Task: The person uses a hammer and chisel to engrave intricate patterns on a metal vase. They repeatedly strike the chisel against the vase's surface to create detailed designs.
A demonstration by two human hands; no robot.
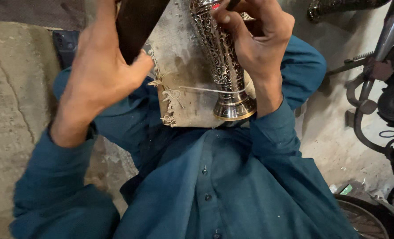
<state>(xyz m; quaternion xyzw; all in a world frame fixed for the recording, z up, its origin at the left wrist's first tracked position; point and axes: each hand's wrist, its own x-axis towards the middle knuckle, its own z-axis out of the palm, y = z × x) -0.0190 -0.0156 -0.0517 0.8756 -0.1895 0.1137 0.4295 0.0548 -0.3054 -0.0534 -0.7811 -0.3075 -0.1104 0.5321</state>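
An ornate silver metal vase (221,62) with raised scroll patterns and a brass-edged foot lies against a dirty cloth-wrapped pad (184,79) tied with string. My right hand (256,37) is closed on a small dark tool at the vase's upper part, its fingers resting on the metal. My left hand (101,66) grips a dark wooden block (137,26) raised beside the pad. The top of the vase and of the block run out of the frame. Teal sleeves and a buttoned teal shirt (205,186) fill the lower middle.
A rough concrete floor (11,110) spreads to the left. Dark metal machine parts and curved bars (374,102) stand at the right. A round dark pan (369,219) sits at the lower right, with small scraps near it.
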